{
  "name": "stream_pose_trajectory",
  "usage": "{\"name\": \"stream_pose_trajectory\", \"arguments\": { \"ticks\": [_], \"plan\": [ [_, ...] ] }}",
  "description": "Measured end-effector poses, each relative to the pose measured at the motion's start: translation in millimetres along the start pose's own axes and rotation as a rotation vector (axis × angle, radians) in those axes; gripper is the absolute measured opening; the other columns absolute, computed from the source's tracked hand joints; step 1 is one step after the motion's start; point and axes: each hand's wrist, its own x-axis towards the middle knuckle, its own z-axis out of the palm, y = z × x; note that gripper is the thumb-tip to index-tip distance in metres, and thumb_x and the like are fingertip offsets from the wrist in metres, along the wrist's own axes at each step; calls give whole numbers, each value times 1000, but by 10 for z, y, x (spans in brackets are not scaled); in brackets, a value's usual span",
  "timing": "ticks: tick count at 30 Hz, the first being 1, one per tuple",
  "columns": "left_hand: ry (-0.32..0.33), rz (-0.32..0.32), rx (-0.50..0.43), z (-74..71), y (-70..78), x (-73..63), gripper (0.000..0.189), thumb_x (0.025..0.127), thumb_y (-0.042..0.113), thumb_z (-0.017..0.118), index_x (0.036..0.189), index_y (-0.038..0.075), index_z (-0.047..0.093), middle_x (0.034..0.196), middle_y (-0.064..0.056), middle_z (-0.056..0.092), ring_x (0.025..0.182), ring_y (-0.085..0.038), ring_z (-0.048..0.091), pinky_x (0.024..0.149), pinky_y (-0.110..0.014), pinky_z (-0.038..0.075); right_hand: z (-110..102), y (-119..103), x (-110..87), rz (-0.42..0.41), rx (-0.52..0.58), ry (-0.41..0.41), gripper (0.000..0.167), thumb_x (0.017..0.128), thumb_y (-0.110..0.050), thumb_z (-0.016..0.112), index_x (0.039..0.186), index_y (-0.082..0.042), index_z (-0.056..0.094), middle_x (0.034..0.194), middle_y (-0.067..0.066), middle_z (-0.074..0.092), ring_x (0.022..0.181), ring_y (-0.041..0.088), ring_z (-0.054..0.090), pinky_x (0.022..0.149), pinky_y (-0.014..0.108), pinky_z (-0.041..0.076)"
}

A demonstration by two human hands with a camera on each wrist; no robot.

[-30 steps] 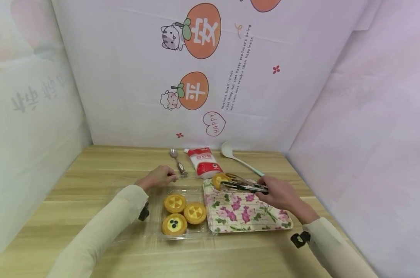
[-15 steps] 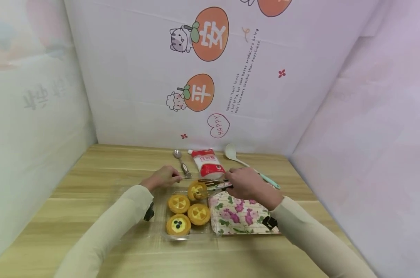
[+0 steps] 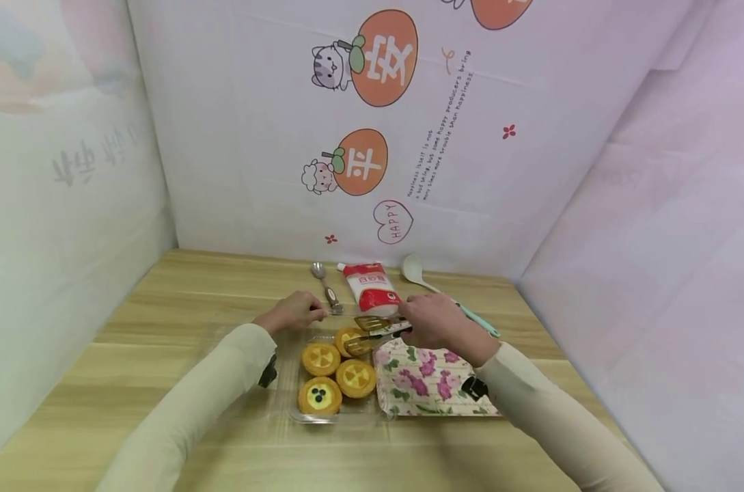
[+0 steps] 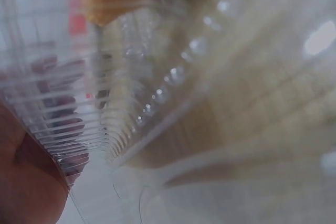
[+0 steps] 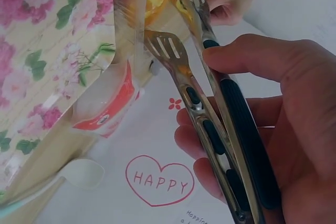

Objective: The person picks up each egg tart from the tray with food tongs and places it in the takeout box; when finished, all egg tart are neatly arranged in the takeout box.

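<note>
In the head view, my right hand (image 3: 434,321) holds metal tongs (image 3: 372,322) over the back right part of a clear plastic container (image 3: 315,419). The tongs' two ends stand apart beside an egg tart (image 3: 344,335). Three more tarts sit in the container: two with yellow fruit wedges, and one with dark berries (image 3: 319,395). My left hand (image 3: 294,311) pinches the clear plastic at the container's back left. Its fingers show through the ribbed plastic wall (image 4: 68,129) in the left wrist view. Thumb and fingers wrap the dark-padded tong handles (image 5: 247,140) in the right wrist view.
A floral tray (image 3: 427,383) lies right of the container, partly under my right arm. Behind stand a red and white sugar bag (image 3: 372,287), a small spoon (image 3: 326,285) and a white ladle (image 3: 413,269) with a mint handle. Printed cloth walls enclose the table.
My right hand has carried a tart in the tongs from above the tray leftward into the container. The tongs have spread and let it go. My left hand keeps its place at the container.
</note>
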Motion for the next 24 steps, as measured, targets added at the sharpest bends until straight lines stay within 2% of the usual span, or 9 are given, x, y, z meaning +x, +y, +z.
{"name": "stream_pose_trajectory", "arguments": {
  "ticks": [5, 12, 16, 18, 20, 22, 24],
  "plan": [
    [-15, 10, -4, 19, 81, 44, 23, 99, 14, 58, 86, 3, 74, 79, -8, 70, 59, -10, 46, 56, -26, 38, 0, 77, -16, 32, 51, -25, 29, 84, -33, 73, 104, -13, 69, 88, -1, 63, 65, 12, 52, 55, 32, 42],
    [-28, 31, 30, 71, 155, 113, 26, 99, 15, 57, 82, 3, 73, 73, -9, 67, 56, -9, 43, 55, -25, 37, 43, 128, -47, 31, 34, -39, 23, 85, -35, 72, 91, -15, 65, 77, -5, 57, 62, 12, 48, 55, 32, 39],
    [-31, 54, 98, 47, 213, 138, 28, 99, 19, 58, 78, 5, 71, 67, -3, 61, 58, -11, 44, 57, -28, 38, 60, 224, -191, 64, 128, 1, 28, 86, -33, 72, 101, -11, 66, 88, -1, 64, 67, 13, 54, 59, 33, 45],
    [-26, 70, 136, -33, 241, 127, 29, 100, 25, 57, 83, 6, 72, 72, -4, 61, 64, -15, 50, 62, -32, 43, 81, 314, -312, 102, 199, 48, 35, 86, -31, 72, 111, -7, 64, 96, 4, 67, 71, 15, 58, 61, 34, 48],
    [-9, 66, 170, -177, 242, 84, 33, 101, 32, 53, 98, 5, 72, 88, -10, 67, 80, -23, 60, 74, -39, 49, 145, 449, -461, 156, 254, 96, 44, 87, -29, 71, 120, -3, 60, 100, 9, 66, 73, 18, 60, 60, 35, 49],
    [9, 26, 185, -401, 226, -22, 40, 102, 36, 49, 119, 4, 66, 113, -20, 66, 102, -35, 61, 90, -51, 47, 238, 598, -629, 212, 268, 129, 51, 88, -28, 71, 127, 1, 55, 105, 15, 66, 75, 23, 61, 60, 38, 49],
    [35, -39, 201, -626, 144, -193, 48, 103, 37, 46, 134, 0, 55, 130, -26, 58, 118, -44, 54, 99, -58, 40, 383, 752, -796, 260, 259, 145, 53, 89, -26, 68, 131, 3, 53, 107, 19, 63, 76, 24, 61, 59, 39, 49]
  ]
}}
